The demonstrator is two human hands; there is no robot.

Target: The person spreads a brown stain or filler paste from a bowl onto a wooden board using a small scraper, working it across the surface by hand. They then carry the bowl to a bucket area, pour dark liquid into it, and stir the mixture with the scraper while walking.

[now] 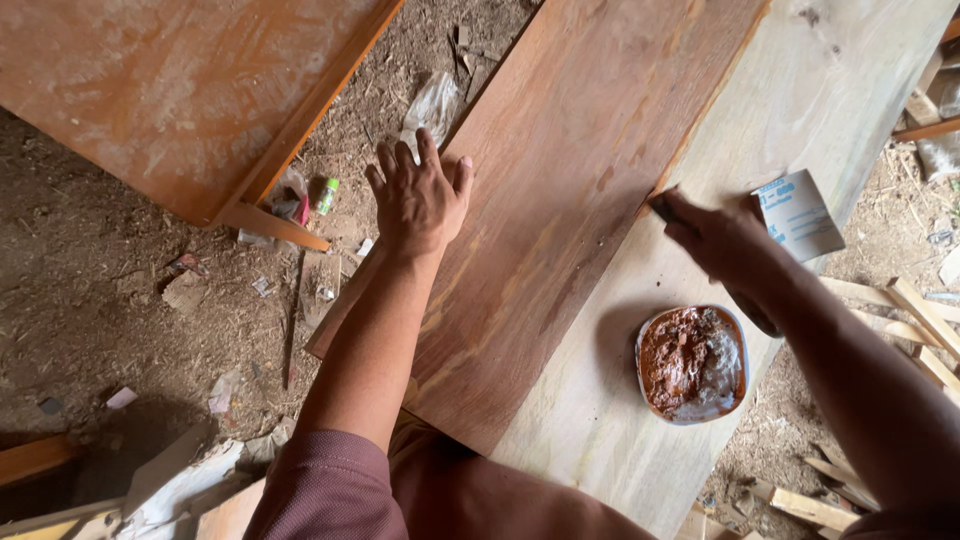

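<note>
My left hand (418, 198) lies flat with fingers spread on the left edge of a reddish-brown wooden board (560, 170), pressing on it. My right hand (722, 240) grips a small dark tool (662, 203), whose tip touches the board's right edge where it meets a pale plywood sheet (800, 90). A round bowl of reddish-brown paste (692, 362) stands on the pale sheet just below my right hand.
A folded piece of grey sandpaper (800, 215) lies on the pale sheet by my right hand. Another brown panel (180, 90) lies at the top left. The dirt floor (100, 300) holds scraps, wrappers and wood offcuts (920, 320).
</note>
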